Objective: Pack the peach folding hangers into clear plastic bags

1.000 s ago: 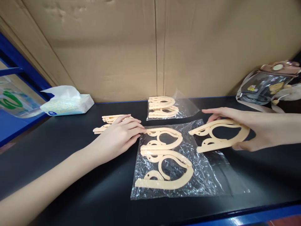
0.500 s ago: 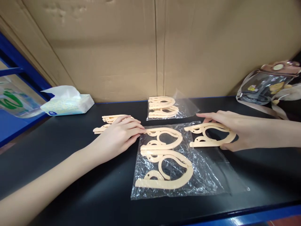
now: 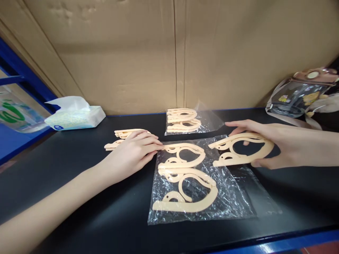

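Note:
A beige folding clothes hanger (image 3: 261,155), folded up, is held by my right hand (image 3: 267,141) between thumb and fingers, above the right part of a clear plastic bag (image 3: 227,197). Two more folded hangers (image 3: 203,204) lie inside that bag, one nearer me than the other. My left hand (image 3: 135,150) rests palm down with its fingers stretched out, the fingertips touching the bag's upper left edge. Loose folded hangers (image 3: 113,145) lie behind and partly beneath my left hand, which hides some of them.
Farther back lies a second clear bag (image 3: 209,120) with folded hangers in it. A tissue pack (image 3: 76,116) is at the back left. A clear bottle with a strap (image 3: 293,98) stands at the back right. Cardboard (image 3: 119,63) walls off the black table (image 3: 106,218).
My right hand has moved slightly to the right with the hanger, which is now tilted a bit more. My left hand and the bagged hangers have stayed put.

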Tool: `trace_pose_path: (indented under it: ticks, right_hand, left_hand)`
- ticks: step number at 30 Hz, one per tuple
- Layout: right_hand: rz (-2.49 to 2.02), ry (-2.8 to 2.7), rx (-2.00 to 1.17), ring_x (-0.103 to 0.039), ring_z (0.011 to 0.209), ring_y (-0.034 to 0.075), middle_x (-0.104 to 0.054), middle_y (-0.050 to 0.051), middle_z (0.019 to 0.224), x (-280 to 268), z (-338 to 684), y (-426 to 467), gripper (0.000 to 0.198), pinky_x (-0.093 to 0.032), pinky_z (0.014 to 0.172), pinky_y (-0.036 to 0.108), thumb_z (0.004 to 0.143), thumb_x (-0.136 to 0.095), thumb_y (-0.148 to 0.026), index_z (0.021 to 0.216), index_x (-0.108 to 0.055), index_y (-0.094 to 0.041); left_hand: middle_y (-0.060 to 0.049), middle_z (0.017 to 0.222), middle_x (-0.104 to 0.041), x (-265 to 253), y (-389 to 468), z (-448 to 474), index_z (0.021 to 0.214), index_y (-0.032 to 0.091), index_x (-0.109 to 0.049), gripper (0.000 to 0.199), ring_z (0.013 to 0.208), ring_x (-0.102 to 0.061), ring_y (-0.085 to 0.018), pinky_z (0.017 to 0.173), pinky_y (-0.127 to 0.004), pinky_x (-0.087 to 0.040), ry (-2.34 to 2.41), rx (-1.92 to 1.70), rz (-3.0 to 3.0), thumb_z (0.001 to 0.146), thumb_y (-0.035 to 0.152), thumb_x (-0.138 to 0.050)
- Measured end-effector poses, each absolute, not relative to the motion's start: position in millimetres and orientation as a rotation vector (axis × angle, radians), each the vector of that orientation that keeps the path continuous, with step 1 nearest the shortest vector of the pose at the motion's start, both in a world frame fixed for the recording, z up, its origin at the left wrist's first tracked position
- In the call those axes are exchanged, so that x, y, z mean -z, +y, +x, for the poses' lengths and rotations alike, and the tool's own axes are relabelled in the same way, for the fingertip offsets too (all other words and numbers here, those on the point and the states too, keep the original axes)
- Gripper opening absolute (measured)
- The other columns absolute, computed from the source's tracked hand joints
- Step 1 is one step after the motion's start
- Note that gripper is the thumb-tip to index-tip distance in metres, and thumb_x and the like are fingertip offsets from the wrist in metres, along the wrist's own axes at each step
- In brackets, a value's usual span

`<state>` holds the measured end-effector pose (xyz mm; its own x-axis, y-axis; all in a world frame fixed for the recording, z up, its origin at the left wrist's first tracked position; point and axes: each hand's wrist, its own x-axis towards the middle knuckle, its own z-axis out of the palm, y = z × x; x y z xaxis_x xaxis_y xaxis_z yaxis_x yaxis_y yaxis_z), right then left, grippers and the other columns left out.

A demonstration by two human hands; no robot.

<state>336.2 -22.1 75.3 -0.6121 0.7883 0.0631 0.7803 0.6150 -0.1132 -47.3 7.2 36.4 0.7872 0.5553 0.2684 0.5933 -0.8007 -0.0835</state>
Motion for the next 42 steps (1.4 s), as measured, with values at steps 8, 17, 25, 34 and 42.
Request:
trace_pose_path:
  ticks: [8,17,25,34,42]
  right_hand:
    - [-1.362,-2.794,0.022,-0.057,0.114,0.033,-0.058,0.008,0.133,-61,330,-23,0.083,-0.053,0.086,0.042,0.075,-0.066,-0.045,0.148,-0.028,-0.032]
    - [-1.303,-2.736,-0.077,-0.058,0.111,0.029,-0.061,0.006,0.126,-66,321,-24,0.077,-0.050,0.088,0.041,0.075,-0.067,-0.044,0.143,-0.033,-0.033]
    - [-1.276,-2.743,-0.304,-0.056,0.114,0.029,-0.059,0.009,0.130,-53,294,-24,0.074,-0.047,0.091,0.043,0.080,-0.060,-0.055,0.144,-0.038,-0.026]
    - [-1.375,-2.685,-0.261,-0.062,0.105,0.028,-0.062,0.006,0.128,-48,298,-24,0.082,-0.051,0.083,0.041,0.077,-0.064,-0.056,0.148,-0.031,-0.030]
    - [-1.231,-2.406,-0.416,-0.061,0.113,0.026,-0.065,0.006,0.125,-23,269,-24,0.073,-0.051,0.093,0.047,0.080,-0.066,-0.051,0.143,-0.036,-0.028]
  left_hand:
    - [-0.003,0.111,-0.071,-38,6,-48,0.112,0.020,-0.068,0.031,0.109,-0.057,-0.023,0.100,-0.042,-0.041,-0.922,0.358,-2.822,0.096,0.022,-0.042]
    - [-0.002,0.112,-0.071,-35,7,-49,0.112,0.021,-0.068,0.030,0.110,-0.057,-0.023,0.100,-0.042,-0.040,-0.904,0.361,-2.825,0.096,0.021,-0.043]
    - [-0.002,0.110,-0.071,-36,7,-49,0.111,0.022,-0.068,0.030,0.108,-0.058,-0.022,0.099,-0.041,-0.040,-0.917,0.384,-2.819,0.095,0.021,-0.043]
    - [-0.006,0.097,-0.072,-33,7,-45,0.099,0.018,-0.071,0.028,0.099,-0.062,-0.024,0.102,-0.047,-0.034,-0.984,0.412,-2.617,0.096,0.025,-0.044]
    - [-0.004,0.093,-0.072,-32,9,-45,0.093,0.020,-0.069,0.028,0.096,-0.061,-0.022,0.096,-0.043,-0.036,-1.035,0.390,-2.663,0.097,0.026,-0.042]
